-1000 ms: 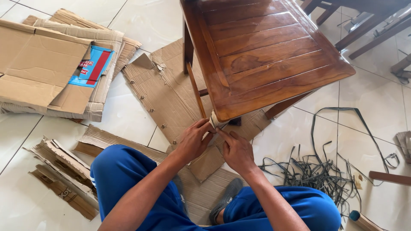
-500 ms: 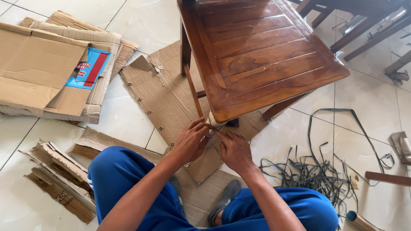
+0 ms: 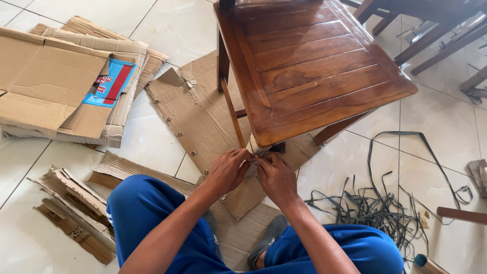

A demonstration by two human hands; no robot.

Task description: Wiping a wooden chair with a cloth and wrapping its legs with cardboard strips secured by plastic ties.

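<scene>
A varnished wooden chair (image 3: 314,66) with a slatted seat stands on the tiled floor in front of me. Under its near corner, the pale wrapping on the front leg (image 3: 252,147) just shows above my fingers. My left hand (image 3: 228,171) and my right hand (image 3: 276,177) meet at this leg, fingertips touching, both pinched on the wrapping. A thin dark strip (image 3: 267,150) runs from my right fingers toward the leg. What lies between the fingertips is hidden. My knees in blue trousers (image 3: 147,213) frame the hands.
Flat cardboard (image 3: 193,111) lies under the chair and my legs. Flattened boxes (image 3: 50,86) are stacked at the left, and torn cardboard pieces (image 3: 71,213) lie at the lower left. A tangle of dark straps (image 3: 375,208) lies on the right, with a wooden piece (image 3: 461,214). More furniture legs (image 3: 436,30) stand at top right.
My hands have closed together at the leg and moved slightly lower. The fingers, spread a second ago, now pinch at one point, covering most of the pale wrapping.
</scene>
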